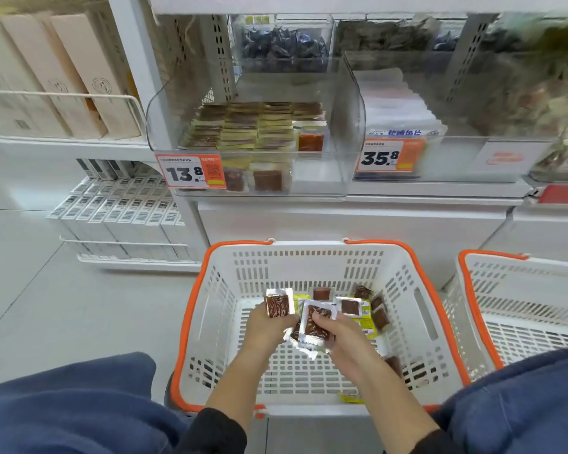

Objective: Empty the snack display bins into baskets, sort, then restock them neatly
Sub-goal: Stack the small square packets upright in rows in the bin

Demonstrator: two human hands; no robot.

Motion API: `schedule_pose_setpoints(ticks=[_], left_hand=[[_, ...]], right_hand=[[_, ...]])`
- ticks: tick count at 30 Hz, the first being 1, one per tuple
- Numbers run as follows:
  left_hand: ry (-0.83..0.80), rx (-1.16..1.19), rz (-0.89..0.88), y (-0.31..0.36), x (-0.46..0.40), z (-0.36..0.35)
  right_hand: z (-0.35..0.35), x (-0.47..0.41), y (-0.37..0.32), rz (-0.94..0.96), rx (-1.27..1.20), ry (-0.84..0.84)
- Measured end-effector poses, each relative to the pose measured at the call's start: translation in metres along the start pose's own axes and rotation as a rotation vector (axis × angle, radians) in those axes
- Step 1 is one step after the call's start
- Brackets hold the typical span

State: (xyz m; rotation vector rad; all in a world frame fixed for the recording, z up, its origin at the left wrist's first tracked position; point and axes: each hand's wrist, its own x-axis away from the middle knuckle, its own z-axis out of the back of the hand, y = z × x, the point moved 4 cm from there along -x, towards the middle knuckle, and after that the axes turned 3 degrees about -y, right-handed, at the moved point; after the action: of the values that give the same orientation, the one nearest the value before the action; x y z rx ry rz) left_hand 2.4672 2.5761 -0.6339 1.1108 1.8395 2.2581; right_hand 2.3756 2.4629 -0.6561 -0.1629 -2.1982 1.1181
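Over the white basket (417, 309), we find our left hand (269, 322) gripping one brown snack packet (278, 305). Our right hand (338, 335) grips a stack of packets (315, 322).

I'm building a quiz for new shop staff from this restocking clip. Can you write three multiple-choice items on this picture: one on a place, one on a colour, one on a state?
1. Where are both hands?
A. Inside the clear bin
B. Over the basket in the middle
C. On the floor

2. What colour is that basket's rim?
A. Orange
B. Green
C. Black

3. What is the left hand doing?
A. Hanging idle
B. Pressing flat on the shelf
C. Holding a snack packet

Answers:
1 B: the left hand and right hand are above the floor of the white basket, below the clear bin.
2 A: the rim is orange.
3 C: its grip is closed round a brown snack packet; the right hand holds another packet.
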Motion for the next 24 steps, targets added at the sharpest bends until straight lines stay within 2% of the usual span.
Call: schedule_pose_setpoints(ticks=[2, 5, 8, 10, 12, 14, 20, 24], left_hand=[[0.043, 0.029, -0.001, -0.003, 0.000, -0.002], [0.227, 0.057, -0.039, -0.005, -0.002, 0.010], [0.371, -0.196, -0.299, 0.008, 0.010, 0.019], [0.338, -0.378, -0.475, 0.016, 0.020, 0.010], [0.228, -0.518, -0.554, 0.013, 0.025, -0.009], [0.121, -0.562, -0.519, 0.004, 0.028, -0.025], [0.016, -0.113, -0.324, -0.002, 0.011, -0.021], [-0.065, 0.012, -0.151, 0.000, 0.002, -0.009]], right_hand=[[0.003, 0.000, 0.001, -0.022, -0.043, 0.055], [0.012, 0.002, -0.002, -0.044, -0.130, 0.124], [0.016, 0.002, -0.006, -0.006, -0.129, 0.174], [0.010, 0.003, -0.006, 0.014, -0.100, 0.167], [0.003, 0.001, -0.004, 0.026, -0.115, 0.139], [-0.002, 0.003, -0.004, 0.019, -0.133, 0.113], [0.001, 0.006, -0.002, -0.043, -0.078, 0.088], [0.004, 0.005, 0.001, -0.051, 0.059, 0.146]])
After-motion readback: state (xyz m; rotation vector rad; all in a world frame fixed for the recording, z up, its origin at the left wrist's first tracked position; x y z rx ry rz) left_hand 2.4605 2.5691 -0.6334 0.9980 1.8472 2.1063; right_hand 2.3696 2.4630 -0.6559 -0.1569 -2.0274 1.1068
